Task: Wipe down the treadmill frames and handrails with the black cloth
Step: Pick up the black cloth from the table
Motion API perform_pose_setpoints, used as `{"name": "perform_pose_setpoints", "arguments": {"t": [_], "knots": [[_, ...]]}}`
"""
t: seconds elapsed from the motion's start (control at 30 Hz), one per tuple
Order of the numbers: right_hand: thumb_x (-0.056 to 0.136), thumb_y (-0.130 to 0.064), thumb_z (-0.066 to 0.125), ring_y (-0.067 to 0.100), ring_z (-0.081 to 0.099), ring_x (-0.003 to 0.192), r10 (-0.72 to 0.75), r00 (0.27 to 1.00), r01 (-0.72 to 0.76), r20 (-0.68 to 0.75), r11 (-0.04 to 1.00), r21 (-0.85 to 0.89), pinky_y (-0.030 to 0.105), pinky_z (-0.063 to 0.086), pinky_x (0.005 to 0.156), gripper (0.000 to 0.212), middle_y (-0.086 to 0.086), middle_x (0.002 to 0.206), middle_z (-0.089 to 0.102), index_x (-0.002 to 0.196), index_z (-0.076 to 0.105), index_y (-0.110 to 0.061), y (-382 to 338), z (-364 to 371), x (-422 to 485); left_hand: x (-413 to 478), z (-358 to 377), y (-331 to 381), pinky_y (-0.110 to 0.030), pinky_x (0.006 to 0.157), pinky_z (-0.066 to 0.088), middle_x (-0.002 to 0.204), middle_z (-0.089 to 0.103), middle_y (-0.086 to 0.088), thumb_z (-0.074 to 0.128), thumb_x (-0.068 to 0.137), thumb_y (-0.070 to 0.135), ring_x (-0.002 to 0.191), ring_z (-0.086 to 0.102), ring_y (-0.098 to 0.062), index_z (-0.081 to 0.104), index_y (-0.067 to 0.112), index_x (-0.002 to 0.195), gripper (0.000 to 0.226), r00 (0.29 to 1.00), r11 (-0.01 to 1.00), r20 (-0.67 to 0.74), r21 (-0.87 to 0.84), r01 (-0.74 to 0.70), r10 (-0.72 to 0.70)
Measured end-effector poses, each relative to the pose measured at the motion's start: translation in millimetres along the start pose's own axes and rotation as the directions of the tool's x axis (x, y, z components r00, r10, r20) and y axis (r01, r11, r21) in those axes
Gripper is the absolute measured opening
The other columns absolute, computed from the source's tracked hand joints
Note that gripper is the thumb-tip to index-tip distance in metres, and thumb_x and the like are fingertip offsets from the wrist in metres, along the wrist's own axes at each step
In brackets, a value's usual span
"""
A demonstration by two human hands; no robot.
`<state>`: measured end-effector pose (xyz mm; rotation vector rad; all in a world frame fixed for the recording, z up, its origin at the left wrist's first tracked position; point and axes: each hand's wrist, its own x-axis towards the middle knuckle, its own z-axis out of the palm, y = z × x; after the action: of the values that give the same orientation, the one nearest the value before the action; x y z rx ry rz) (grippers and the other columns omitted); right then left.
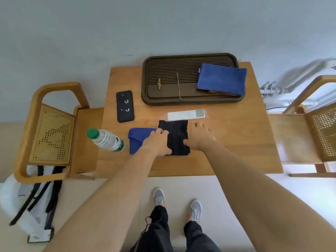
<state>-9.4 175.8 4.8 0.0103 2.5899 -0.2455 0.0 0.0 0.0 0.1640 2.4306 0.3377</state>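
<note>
Left hand [157,141] rests on the black cloth [177,137], grip unclear, right hand [200,136] spread beside it; I'd gather every fold before lifting.

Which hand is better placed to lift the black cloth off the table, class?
Probably the left hand: its fingers and thumb bracket the left edge of the black cloth. The right hand has only its thumb on it, fingers spread over the table.
</note>
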Motion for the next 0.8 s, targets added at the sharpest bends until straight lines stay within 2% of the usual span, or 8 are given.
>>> {"name": "perform_pose_setpoints", "arguments": {"t": [0.07, 0.13, 0.23, 0.33, 0.4, 0.53, 0.63, 0.8], "knots": [[0.087, -0.041, 0.063, 0.036, 0.042, 0.13, 0.009, 0.999, -0.011, 0.044, 1.0, 0.03, 0.048, 0.043, 0.103, 0.069, 0.015, 0.142, 0.043, 0.143, 0.035, -0.012, -5, 18, 3, 8, 6, -4, -0.046, 0.095, 0.051, 0.161, 0.022, -0.005, 0.07, 0.086, 0.034, 0.143, 0.027, -0.032, 0.037, 0.018, 0.148, 0.072, 0.997, 0.999, -0.073, -0.004, 0.035, -0.035], [0.089, -0.038, 0.063, 0.036, 0.039, 0.132, 0.03, 0.997, -0.037, 0.075, 0.994, 0.101, 0.049, 0.044, 0.102, 0.07, 0.015, 0.144, 0.042, 0.146, 0.032, -0.012, -10, 42, 5, 19, 17, -10, -0.044, 0.098, 0.049, 0.163, 0.022, -0.005, 0.068, 0.09, 0.033, 0.144, 0.026, -0.031, 0.038, 0.017, 0.148, 0.067, 0.987, 0.998, -0.156, 0.033, 0.046, -0.04], [0.091, -0.03, 0.064, 0.035, 0.044, 0.13, 0.094, 0.995, -0.096, 0.02, 0.952, 0.29, 0.047, 0.05, 0.097, 0.073, 0.015, 0.146, 0.042, 0.15, 0.025, -0.011, -19, 70, 11, 35, 29, -20, -0.042, 0.099, 0.047, 0.151, 0.045, -0.005, 0.065, 0.093, 0.033, 0.136, 0.039, -0.028, 0.041, 0.018, 0.146, 0.06, 0.968, 0.997, -0.25, 0.079, 0.013, 0.007], [0.094, -0.021, 0.062, 0.032, 0.057, 0.116, 0.213, 0.976, -0.169, -0.047, 0.874, 0.455, 0.042, 0.053, 0.089, 0.058, 0.015, 0.136, 0.051, 0.143, 0.035, -0.008, -24, 86, 12, 41, 38, -30, -0.04, 0.098, 0.045, 0.136, 0.057, -0.003, 0.066, 0.092, 0.025, 0.127, 0.048, -0.026, 0.046, 0.021, 0.141, 0.053, 0.954, 0.994, -0.292, 0.097, -0.043, 0.07], [0.094, -0.016, 0.062, 0.03, 0.063, 0.105, 0.295, 0.955, -0.233, -0.026, 0.802, 0.551, 0.039, 0.053, 0.081, 0.045, 0.014, 0.121, 0.062, 0.134, 0.043, -0.008, -24, 94, 9, 41, 43, -36, -0.038, 0.091, 0.047, 0.13, 0.06, -0.003, 0.064, 0.094, 0.018, 0.121, 0.051, -0.024, 0.049, 0.021, 0.138, 0.047, 0.951, 0.992, -0.289, 0.088, -0.09, 0.112], [0.089, -0.013, 0.065, 0.02, 0.064, 0.093, 0.363, 0.929, -0.291, 0.069, 0.603, 0.743, 0.029, 0.05, 0.07, 0.039, 0.005, 0.1, 0.067, 0.125, 0.05, -0.011, -19, 98, -6, 30, 42, -39, -0.032, 0.074, 0.046, 0.118, 0.058, 0.0, 0.062, 0.092, 0.015, 0.102, 0.055, -0.022, 0.059, 0.024, 0.115, 0.025, 0.965, 0.99, -0.223, 0.002, -0.139, 0.136], [0.088, -0.01, 0.066, 0.012, 0.063, 0.085, 0.379, 0.917, -0.287, 0.127, 0.405, 0.868, 0.026, 0.051, 0.07, 0.044, 0.002, 0.09, 0.067, 0.129, 0.05, -0.014, -13, 88, -33, 14, 29, -26, -0.029, 0.066, 0.043, 0.11, 0.052, 0.003, 0.065, 0.086, 0.013, 0.089, 0.055, -0.019, 0.056, 0.026, 0.093, 0.017, 0.979, 0.968, -0.171, -0.204, -0.142, 0.108], [0.081, 0.0, 0.069, 0.026, 0.069, 0.094, 0.396, 0.902, -0.2, 0.172, 0.031, 0.979, 0.039, 0.058, 0.078, 0.049, 0.012, 0.106, 0.067, 0.126, 0.054, -0.012, 3, 67, -88, -29, 1, 17, -0.024, 0.062, 0.037, 0.081, 0.052, 0.003, 0.063, 0.083, 0.001, 0.074, 0.048, -0.012, 0.047, 0.019, 0.073, 0.027, 0.985, 0.747, -0.149, -0.644, -0.162, 0.086]]}}
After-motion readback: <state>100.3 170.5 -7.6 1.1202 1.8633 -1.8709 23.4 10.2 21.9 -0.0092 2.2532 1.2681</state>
